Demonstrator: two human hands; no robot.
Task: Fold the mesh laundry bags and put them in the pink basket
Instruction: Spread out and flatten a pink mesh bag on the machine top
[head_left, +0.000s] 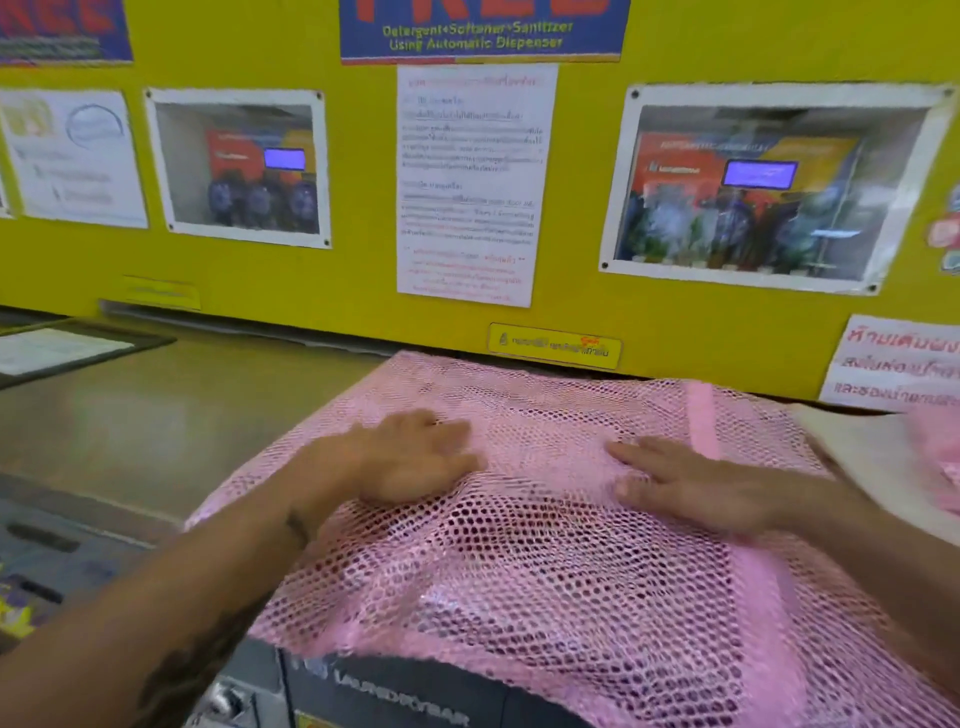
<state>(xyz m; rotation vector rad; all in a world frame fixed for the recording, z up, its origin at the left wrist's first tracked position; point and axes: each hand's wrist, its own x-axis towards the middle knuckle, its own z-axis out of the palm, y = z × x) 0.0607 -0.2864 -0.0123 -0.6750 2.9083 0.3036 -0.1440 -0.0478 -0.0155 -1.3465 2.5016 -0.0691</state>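
Note:
A pink mesh laundry bag (545, 561) lies spread over the top of a washing machine, its near edge hanging over the machine's front. My left hand (415, 457) rests flat on the mesh at its left middle, fingers together and pointing right. My right hand (696, 483) lies flat on the mesh to the right, fingers pointing left toward the other hand. Neither hand grips the fabric. A solid pink band (702, 421) runs along the bag near the right hand. More pink material (940, 457) shows at the far right edge, blurred. The pink basket is not in view.
The yellow wall (363, 270) with posted notices (470, 182) stands right behind the machine tops. A grey-green machine top (182, 405) stretches to the left. The dark front panel (405, 691) of the machine sits below the bag. A white surface (872, 457) lies at right.

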